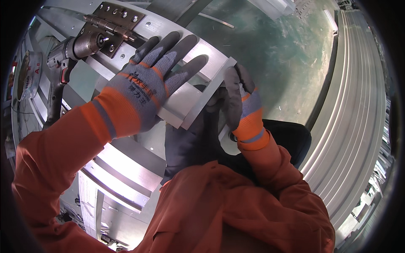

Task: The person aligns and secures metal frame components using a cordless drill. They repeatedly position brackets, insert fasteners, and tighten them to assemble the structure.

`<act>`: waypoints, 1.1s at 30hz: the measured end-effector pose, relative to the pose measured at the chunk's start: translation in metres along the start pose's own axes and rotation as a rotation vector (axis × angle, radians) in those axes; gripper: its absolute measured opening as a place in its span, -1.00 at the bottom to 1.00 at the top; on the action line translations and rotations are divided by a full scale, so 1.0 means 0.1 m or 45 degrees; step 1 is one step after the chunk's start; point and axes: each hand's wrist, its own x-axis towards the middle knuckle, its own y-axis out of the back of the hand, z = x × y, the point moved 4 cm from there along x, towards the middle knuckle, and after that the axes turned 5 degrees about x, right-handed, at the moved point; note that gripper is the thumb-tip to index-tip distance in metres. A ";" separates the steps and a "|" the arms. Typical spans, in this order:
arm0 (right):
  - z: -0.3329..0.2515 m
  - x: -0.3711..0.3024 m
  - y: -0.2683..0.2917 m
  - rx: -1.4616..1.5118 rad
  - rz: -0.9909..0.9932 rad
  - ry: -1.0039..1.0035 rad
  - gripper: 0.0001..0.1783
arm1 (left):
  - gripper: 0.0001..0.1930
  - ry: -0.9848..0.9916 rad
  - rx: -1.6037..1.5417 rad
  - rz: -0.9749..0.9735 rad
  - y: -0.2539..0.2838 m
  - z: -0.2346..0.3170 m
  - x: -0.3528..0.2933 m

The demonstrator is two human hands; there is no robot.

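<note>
My left hand, in a grey and orange work glove, lies flat with fingers spread on a silvery metal frame. Across the frame's end runs a short, narrow metal strip, slanting from upper right to lower left. Gloved fingers of my right hand curl round the strip's right side, near its upper end; some fingertips are hidden beneath it. Beyond my left fingers, a bronze-coloured hinge with several screw holes rests on the frame. A cordless drill lies left of the hinge, its chuck pointing towards it.
Long metal profiles are stacked along the right side. Green floor shows between them and the frame. More metal bars lie under my left arm. A round tape-like roll stands at the far left. A black seat shows by my right forearm.
</note>
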 end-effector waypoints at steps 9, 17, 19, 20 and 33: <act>0.29 0.06 0.19 -0.015 0.117 0.241 -0.59 | 0.07 -0.008 0.062 -0.176 -0.17 -0.02 0.11; -0.04 0.12 0.07 -0.073 -0.235 -0.074 -0.55 | 0.31 0.030 0.025 -0.061 -0.02 -0.03 -0.07; -0.11 0.11 0.06 -0.024 -0.245 -0.146 -0.55 | 0.31 0.026 0.016 -0.073 -0.03 -0.03 -0.06; -0.11 0.10 0.06 0.004 -0.250 -0.184 -0.55 | 0.31 0.006 0.003 -0.050 -0.02 -0.03 -0.05; -0.39 0.00 -0.07 -0.024 -0.187 -0.396 -0.56 | 0.22 0.076 -0.064 -0.188 0.05 -0.03 -0.10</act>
